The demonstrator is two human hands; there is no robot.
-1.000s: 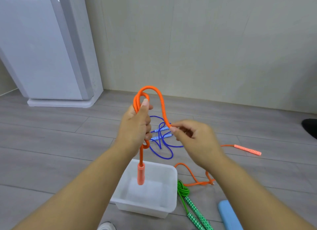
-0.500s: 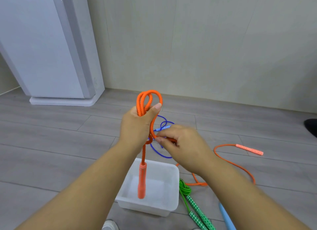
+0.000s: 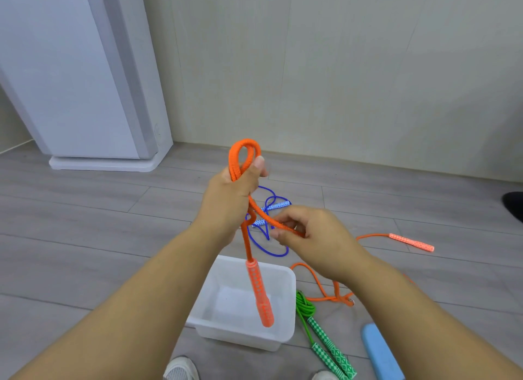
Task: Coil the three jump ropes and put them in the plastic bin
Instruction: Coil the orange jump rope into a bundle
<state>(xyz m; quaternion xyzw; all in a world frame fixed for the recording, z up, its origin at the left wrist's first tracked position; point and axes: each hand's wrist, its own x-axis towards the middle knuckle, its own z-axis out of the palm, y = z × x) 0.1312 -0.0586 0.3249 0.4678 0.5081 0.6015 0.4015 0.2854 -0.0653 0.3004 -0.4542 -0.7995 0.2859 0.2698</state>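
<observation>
The plastic bin [image 3: 240, 337] is empty; left hand [image 3: 229, 198] grips orange jump rope [image 3: 243, 159] loops, right fingers [image 3: 285, 217] pinch its slack; blue rope [image 3: 278, 204], green rope [image 3: 305, 309] wait.

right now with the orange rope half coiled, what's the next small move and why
Probably lift the right hand up and lay another loop into the left hand. The left grips only a couple of loops of the orange rope, and the rest trails on the floor to its far handle.
</observation>
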